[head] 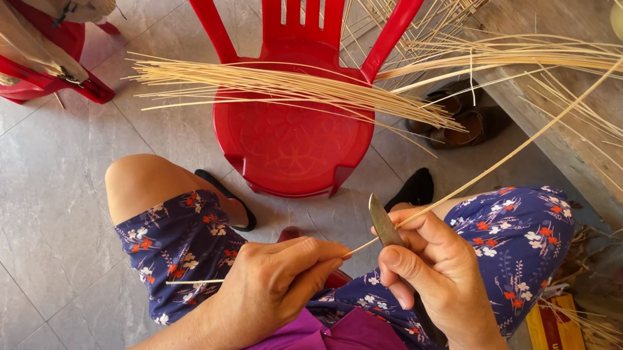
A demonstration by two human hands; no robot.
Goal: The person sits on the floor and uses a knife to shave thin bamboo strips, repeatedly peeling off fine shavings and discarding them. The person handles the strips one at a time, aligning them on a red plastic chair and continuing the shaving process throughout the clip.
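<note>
The left hand [272, 279] pinches a thin bamboo strip [502, 162] between thumb and fingers. Just beside it at three o'clock, the right hand [432, 265] is closed around a small knife [382, 220], its blade against the strip, which runs off toward one o'clock. Beyond the knees, at twelve o'clock, a red plastic chair [289, 133] on the grey tiled floor [13, 174] carries a bundle of strips [283, 91]. At two o'clock stands a wooden bench [597, 106].

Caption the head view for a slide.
Right hand holds a small knife against a thin cane strip pinched by the left hand, before a red chair.
</note>
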